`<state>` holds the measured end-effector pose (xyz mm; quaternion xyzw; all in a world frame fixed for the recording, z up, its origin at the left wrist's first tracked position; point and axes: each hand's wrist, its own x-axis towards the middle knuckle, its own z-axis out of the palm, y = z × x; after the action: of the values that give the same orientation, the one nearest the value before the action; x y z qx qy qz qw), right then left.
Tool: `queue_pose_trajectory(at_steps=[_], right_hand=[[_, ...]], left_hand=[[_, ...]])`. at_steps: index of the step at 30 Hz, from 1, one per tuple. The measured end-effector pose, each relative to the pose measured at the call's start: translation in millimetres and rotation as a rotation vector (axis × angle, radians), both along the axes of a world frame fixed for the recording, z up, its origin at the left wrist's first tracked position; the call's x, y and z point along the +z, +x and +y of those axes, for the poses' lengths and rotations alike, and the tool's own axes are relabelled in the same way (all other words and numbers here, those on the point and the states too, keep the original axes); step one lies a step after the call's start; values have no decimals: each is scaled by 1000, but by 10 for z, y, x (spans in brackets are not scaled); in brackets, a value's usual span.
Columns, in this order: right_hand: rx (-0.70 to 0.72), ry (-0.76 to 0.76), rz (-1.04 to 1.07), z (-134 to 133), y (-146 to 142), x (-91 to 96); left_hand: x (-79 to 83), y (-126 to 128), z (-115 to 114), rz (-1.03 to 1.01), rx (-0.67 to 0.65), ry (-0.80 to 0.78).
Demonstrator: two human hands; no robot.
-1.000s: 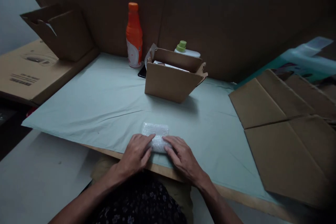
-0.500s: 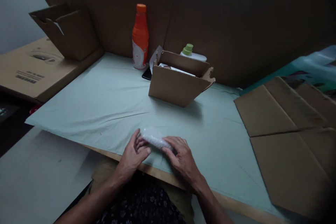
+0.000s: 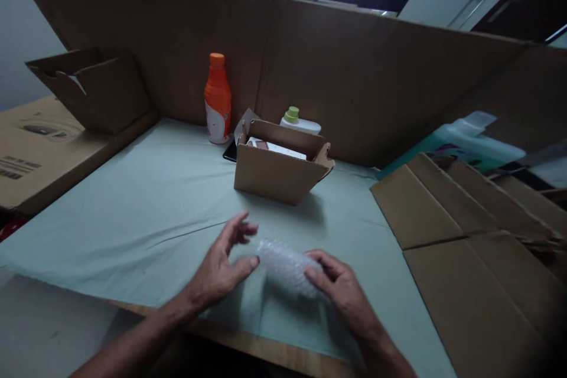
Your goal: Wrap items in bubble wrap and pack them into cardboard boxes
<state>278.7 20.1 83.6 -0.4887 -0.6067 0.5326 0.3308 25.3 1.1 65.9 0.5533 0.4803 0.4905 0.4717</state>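
A small bundle wrapped in bubble wrap (image 3: 286, 267) is lifted off the pale green sheet (image 3: 146, 201) near the table's front edge. My right hand (image 3: 343, 289) grips its right end with curled fingers. My left hand (image 3: 224, 260) is at the bundle's left end, thumb touching it, fingers spread and raised. Behind them stands a small open cardboard box (image 3: 279, 168) with white and brown items inside.
An orange bottle (image 3: 218, 99) and a white bottle with a green cap (image 3: 297, 121) stand by the cardboard back wall (image 3: 354, 71). A dark phone (image 3: 230, 151) lies beside the box. Flattened cardboard (image 3: 469, 248) lies right; an open box (image 3: 95, 88) sits left.
The bundle has been lifted off the sheet and carried a little right. My left fingers have opened away from it. The camera has tilted upward.
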Motion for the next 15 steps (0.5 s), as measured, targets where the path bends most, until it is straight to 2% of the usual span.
queue_pose_trajectory(at_steps=[3,4,6,8,10,13,15], right_hand=[[-72,250,-96,432,155,540],[-105,347,-128,604,175,726],[-176,527,-227,983,167,1056],[-200,636,-408,1387,127,1301],[-163,659,-715,1773,90,1447],[-63,641,-1234,2240,39,1501],[20,652,-1404,2462,-28,1447]], left_hand=[[423,-153,596,399,139,454],[522,-184,814,528,187,584],[620,-212,1216,740,263,722],[594,-205,1510,873,297,739],[502,-187,1661,923,319,727],[374,-174,1697,897,366,755],[335,-178,1688,881,377,788]])
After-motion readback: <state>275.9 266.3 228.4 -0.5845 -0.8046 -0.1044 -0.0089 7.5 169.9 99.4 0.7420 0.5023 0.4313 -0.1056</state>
